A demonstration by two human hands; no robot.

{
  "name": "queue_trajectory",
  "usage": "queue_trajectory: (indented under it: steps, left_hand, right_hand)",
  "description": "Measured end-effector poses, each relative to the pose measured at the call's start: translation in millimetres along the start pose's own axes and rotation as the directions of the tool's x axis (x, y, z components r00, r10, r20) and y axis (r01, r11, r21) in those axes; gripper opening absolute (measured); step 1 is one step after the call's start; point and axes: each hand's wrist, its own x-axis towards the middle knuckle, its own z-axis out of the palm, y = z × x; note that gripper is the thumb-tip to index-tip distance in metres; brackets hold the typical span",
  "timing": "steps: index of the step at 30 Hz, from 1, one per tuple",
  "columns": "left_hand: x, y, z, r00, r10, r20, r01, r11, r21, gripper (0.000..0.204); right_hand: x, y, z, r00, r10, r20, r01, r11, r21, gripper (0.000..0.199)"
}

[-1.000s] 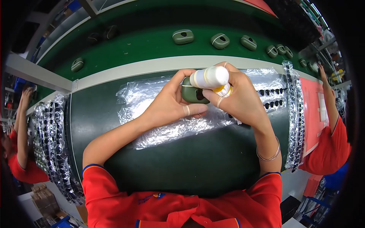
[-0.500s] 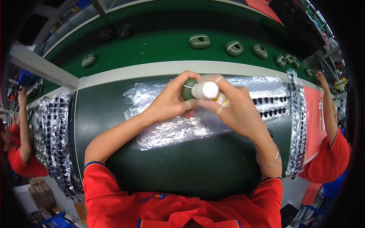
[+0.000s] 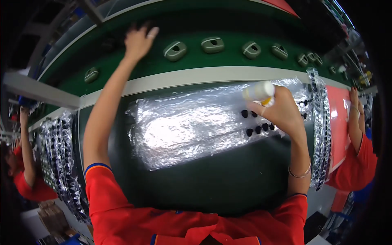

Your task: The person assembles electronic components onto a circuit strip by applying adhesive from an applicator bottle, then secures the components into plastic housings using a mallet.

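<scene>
My right hand (image 3: 279,108) is closed round a small white bottle (image 3: 260,90) with a white cap; a bit of yellow shows between bottle and palm. It hovers over a clear plastic sheet (image 3: 179,126) with rows of small black pieces (image 3: 258,130). My left hand (image 3: 138,43) stretches over the green belt, thumb apart from the fingers, whose tips are blurred. Any item under those tips is too dark to make out. Right of that hand, a green rounded case (image 3: 175,56) with a pale band and a dark oval opening lies on the belt.
More green cases (image 3: 212,48) line the belt to the right, and one (image 3: 91,74) lies left. A pale rail (image 3: 183,76) separates belt from worktop. Strips of black pieces in plastic (image 3: 61,151) hang at the left; another strip lies right. Co-workers in red work on both sides.
My left hand has let go of the green case, now on the belt, and moved far left. My right hand has drawn back right with the bottle. The plastic sheet shows more fully.
</scene>
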Motion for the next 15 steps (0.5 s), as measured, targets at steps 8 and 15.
queue_trajectory:
  steps: [8,15]
  left_hand:
    - [38.1,-81.9,-12.8,0.919,-0.152,0.363,0.191,0.979,-0.072,0.066]
    - [-37.3,62.7,-85.7,0.720,-0.204,0.663,0.693,0.238,-0.680,0.049]
  right_hand:
    - [3.9,12.1,27.5,0.999,0.037,0.025,-0.028,0.951,-0.309,0.032]
    - [-2.9,-9.2,4.0,0.998,-0.057,0.030,0.059,0.994,-0.089,0.026]
